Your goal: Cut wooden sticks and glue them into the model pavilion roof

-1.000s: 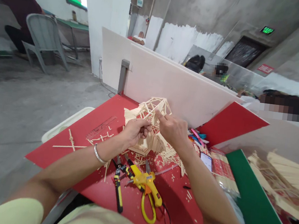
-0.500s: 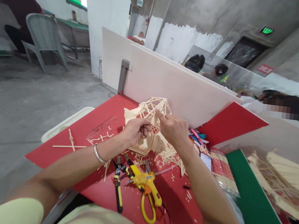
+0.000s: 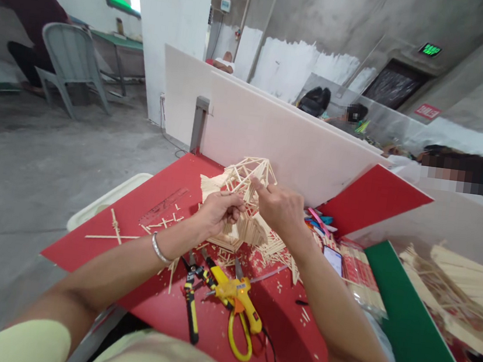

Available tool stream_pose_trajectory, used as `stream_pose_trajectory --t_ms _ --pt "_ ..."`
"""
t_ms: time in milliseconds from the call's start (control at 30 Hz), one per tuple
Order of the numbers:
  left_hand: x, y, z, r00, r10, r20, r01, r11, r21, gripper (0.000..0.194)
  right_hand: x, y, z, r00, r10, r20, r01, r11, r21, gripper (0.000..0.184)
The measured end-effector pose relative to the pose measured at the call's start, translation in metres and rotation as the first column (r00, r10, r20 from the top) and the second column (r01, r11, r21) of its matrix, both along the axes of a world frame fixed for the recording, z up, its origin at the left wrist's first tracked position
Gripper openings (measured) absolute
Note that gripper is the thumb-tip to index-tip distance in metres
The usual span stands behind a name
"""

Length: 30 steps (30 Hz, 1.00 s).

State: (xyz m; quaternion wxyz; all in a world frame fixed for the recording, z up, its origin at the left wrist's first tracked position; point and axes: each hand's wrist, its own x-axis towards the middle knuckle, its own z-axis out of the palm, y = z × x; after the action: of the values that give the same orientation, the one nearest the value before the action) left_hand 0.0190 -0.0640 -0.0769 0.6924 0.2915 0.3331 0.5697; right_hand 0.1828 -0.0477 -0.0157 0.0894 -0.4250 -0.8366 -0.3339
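Note:
A model building made of thin wooden sticks (image 3: 250, 164) stands at the far part of the red table, with an open-framed top and stepped stick panels lower down. My left hand (image 3: 221, 211) is closed in a pinch at its near side; whatever lies between the fingertips is too small to make out. On the right, my right hand (image 3: 281, 206) has its fingers curled, and its foremost fingertip presses on the sticks of the upper part. Both hands hide some of the model's middle.
Near me lie a yellow glue gun (image 3: 234, 292), yellow-handled scissors (image 3: 240, 339) and black-and-yellow cutters (image 3: 192, 304). Loose sticks (image 3: 275, 250), a ruler (image 3: 163, 204) and a phone (image 3: 333, 260) lie around. A white partition (image 3: 274, 126) stands behind; a green board (image 3: 408, 330) is at right.

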Motion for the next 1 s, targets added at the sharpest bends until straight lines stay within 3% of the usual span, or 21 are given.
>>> stream_pose_trajectory --t_ms 1000 --pt "0.0002 0.0012 -0.0005 1.000 -0.005 0.028 0.005 1.000 -0.003 0.013 -0.0002 0.0014 -0.0005 1.000 0.012 -0.005 -0.011 1.000 0.011 0.056"
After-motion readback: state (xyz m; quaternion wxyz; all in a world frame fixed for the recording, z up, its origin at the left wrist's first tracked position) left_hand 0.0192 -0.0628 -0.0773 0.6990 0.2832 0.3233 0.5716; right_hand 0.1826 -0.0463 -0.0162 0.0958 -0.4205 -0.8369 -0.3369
